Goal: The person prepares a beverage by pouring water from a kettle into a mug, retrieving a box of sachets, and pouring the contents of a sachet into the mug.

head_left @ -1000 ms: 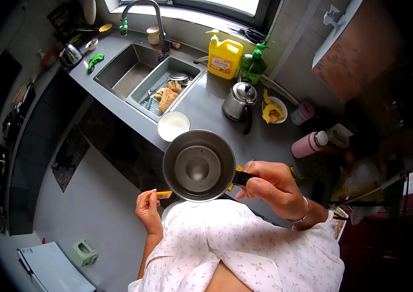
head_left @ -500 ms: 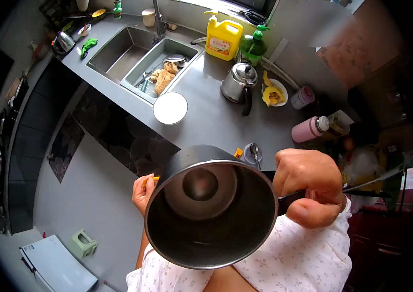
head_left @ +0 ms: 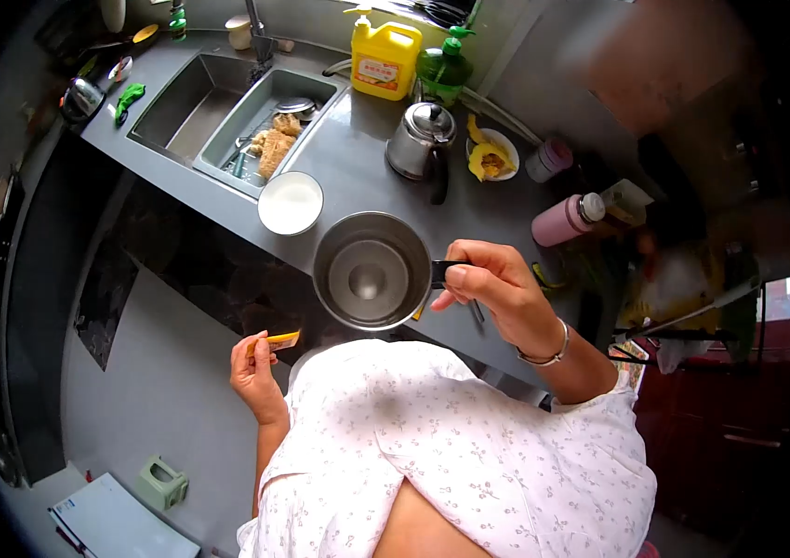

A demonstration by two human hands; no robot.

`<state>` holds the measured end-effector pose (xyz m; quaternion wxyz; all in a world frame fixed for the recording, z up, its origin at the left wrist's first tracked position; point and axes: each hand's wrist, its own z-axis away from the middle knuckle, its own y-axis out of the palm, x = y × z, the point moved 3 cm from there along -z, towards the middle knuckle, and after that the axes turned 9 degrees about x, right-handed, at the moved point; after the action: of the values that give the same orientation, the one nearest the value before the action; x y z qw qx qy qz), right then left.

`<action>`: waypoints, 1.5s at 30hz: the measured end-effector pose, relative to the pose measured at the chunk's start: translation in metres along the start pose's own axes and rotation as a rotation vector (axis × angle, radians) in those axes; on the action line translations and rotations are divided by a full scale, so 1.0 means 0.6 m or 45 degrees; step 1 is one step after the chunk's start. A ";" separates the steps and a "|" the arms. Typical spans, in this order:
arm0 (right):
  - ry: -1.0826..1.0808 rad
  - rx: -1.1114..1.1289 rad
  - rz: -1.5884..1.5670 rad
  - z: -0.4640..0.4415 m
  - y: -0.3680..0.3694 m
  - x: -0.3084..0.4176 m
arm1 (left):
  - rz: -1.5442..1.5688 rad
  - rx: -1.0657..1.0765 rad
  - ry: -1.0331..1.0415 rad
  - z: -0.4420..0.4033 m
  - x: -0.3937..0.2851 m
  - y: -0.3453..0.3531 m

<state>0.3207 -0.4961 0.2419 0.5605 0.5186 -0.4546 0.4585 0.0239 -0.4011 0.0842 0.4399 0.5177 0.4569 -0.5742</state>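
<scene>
My right hand (head_left: 497, 284) grips the black handle of a steel pot (head_left: 371, 272), whose open top faces the camera near the counter's front edge. Some clear liquid seems to lie inside, though I cannot tell for sure. Between the fingers of my left hand (head_left: 257, 372) is a small yellow packet (head_left: 276, 341), held over the floor beside the counter. A white bowl (head_left: 291, 203) sits on the counter just beyond the pot. Part of a spoon handle (head_left: 477, 312) and a bit of orange show beside my right hand.
A steel kettle (head_left: 421, 140), a yellow jug (head_left: 385, 58), a green bottle (head_left: 444, 68), a plate with yellow peel (head_left: 491, 156) and a pink bottle (head_left: 568, 220) stand along the counter. The sink basin (head_left: 212, 153) holds sponges and a lid. A green stool (head_left: 162, 483) is on the floor.
The pot was raised close to the camera half a second ago; my right hand has since brought it back down and left. My left hand keeps the packet.
</scene>
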 end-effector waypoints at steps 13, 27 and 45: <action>0.186 -0.483 0.046 -0.027 -0.054 -0.293 | -0.121 0.181 0.024 -0.014 -0.020 0.037; 0.058 -0.772 0.098 -0.045 -0.074 -0.452 | 0.392 0.679 0.065 -0.089 -0.019 0.159; -0.114 -0.736 0.642 -0.019 -0.074 -0.270 | -0.346 1.026 0.227 -0.159 -0.017 0.233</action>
<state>0.3377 -0.4937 0.0743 0.5328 0.2306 -0.7025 0.4116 0.1800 -0.3346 0.0804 0.0818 0.6308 0.2965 -0.7124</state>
